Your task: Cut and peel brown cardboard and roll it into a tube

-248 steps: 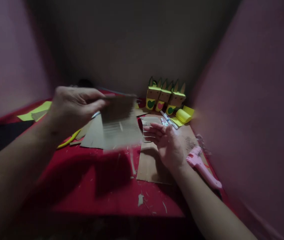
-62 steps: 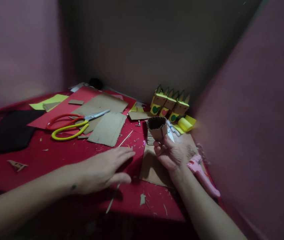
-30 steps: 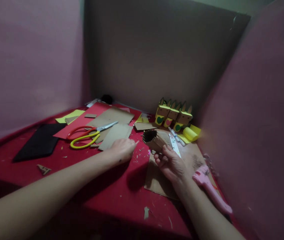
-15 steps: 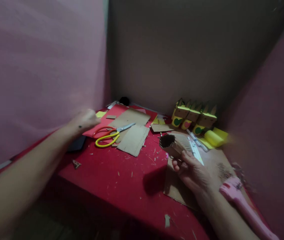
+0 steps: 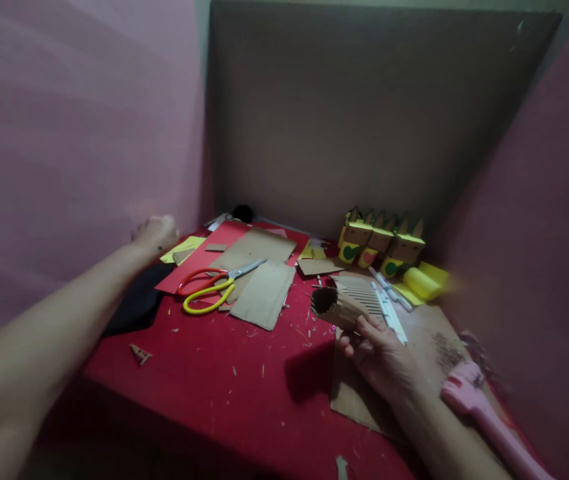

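My right hand grips a short tube of corrugated cardboard, its dark open end tilted toward the left. The tube is raised over the red tabletop and casts a shadow there. My left hand reaches far out on the left by the pink wall, fingers curled in; whatever is in them is hidden. Nearest to it lie yellow paper pieces and a dark cloth-like item under the forearm. Scissors with red and yellow handles rest on cardboard pieces.
Several cardboard-and-yellow-paper figures stand at the back right. Beside them are a curled yellow sheet and white pens. A pink glue gun lies by my right forearm. Red paper and small cardboard scraps cover parts of the table.
My left hand has shifted a little left, uncovering more of the yellow paper and the dark item. My right hand still holds the tube in about the same place; the view has tilted up slightly.
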A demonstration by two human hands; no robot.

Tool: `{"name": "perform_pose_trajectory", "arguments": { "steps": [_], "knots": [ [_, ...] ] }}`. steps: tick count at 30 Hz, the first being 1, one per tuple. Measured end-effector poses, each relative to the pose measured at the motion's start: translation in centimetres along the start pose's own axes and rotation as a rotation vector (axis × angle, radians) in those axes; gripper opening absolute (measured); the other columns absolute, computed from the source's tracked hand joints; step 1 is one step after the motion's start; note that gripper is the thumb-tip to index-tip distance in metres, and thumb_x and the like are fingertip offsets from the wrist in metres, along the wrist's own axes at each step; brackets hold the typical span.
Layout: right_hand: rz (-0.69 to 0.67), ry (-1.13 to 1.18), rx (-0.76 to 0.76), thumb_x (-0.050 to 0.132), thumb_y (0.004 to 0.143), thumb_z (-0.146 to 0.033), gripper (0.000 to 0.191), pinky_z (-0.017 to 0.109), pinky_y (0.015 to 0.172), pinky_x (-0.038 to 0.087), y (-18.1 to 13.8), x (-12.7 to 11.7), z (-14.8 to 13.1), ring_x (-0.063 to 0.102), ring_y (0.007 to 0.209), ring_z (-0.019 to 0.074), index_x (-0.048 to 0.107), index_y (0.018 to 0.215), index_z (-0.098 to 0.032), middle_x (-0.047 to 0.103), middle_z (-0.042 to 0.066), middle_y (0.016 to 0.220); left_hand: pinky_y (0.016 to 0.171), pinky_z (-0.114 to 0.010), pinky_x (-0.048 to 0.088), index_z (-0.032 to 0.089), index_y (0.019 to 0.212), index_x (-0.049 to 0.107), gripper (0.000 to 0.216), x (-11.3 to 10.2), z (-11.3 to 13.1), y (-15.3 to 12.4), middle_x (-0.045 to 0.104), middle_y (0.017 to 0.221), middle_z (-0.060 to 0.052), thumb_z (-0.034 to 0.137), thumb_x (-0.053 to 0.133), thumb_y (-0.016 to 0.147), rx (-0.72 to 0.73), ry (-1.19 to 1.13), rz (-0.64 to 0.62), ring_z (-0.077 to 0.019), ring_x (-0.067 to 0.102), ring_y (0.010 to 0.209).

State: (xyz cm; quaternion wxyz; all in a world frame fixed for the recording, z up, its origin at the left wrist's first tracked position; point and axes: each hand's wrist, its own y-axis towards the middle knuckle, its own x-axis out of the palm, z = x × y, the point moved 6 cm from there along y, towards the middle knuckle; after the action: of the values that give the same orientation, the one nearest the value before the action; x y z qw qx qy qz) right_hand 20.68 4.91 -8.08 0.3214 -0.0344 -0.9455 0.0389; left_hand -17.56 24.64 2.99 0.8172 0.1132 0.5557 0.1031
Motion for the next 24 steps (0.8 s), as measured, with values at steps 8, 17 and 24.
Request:
{"name": "perform_pose_trajectory", "arguments": {
  "steps": [8, 17, 24],
  "knots": [
    [0.013, -0.049, -0.008, 0.087, 0.057, -0.026, 0.031, 0.020, 0.044, 0.053, 0.4, 1.1, 0.0, 0.068, 0.052, 0.0156, 0.072, 0.081, -0.013, 0.071, 0.004, 0.064, 0.042, -0.024, 0.034, 0.017, 0.078, 0.065, 0.024, 2.4, 14.4, -7.0, 0.057, 0.060, -0.001, 0.041, 0.059, 0.077, 0.235, -0.762, -0.379, -0.0095, 0.045, 0.045],
    [0.095, -0.145, -0.071, 0.078, 0.068, -0.023, 0.026, 0.018, 0.039, 0.051, 1.4, 1.7, -1.5, 0.067, 0.048, 0.0147, 0.068, 0.090, -0.011, 0.073, 0.006, 0.073, 0.041, -0.024, 0.021, 0.016, 0.077, 0.071, 0.036, 6.7, 20.6, -12.2, 0.042, 0.043, 0.004, 0.050, 0.061, 0.076, 0.364, -0.647, -0.719, -0.0088, 0.033, 0.041],
    [0.080, -0.145, -0.075, 0.077, 0.069, -0.026, 0.027, 0.018, 0.040, 0.053, 1.3, 1.8, -0.5, 0.068, 0.049, 0.0151, 0.069, 0.089, -0.012, 0.073, 0.006, 0.073, 0.043, -0.022, 0.025, 0.017, 0.081, 0.074, 0.026, 9.0, 20.2, -13.0, 0.049, 0.049, 0.003, 0.040, 0.062, 0.076, 0.376, -0.777, -0.627, -0.0088, 0.037, 0.046]
  ]
}}
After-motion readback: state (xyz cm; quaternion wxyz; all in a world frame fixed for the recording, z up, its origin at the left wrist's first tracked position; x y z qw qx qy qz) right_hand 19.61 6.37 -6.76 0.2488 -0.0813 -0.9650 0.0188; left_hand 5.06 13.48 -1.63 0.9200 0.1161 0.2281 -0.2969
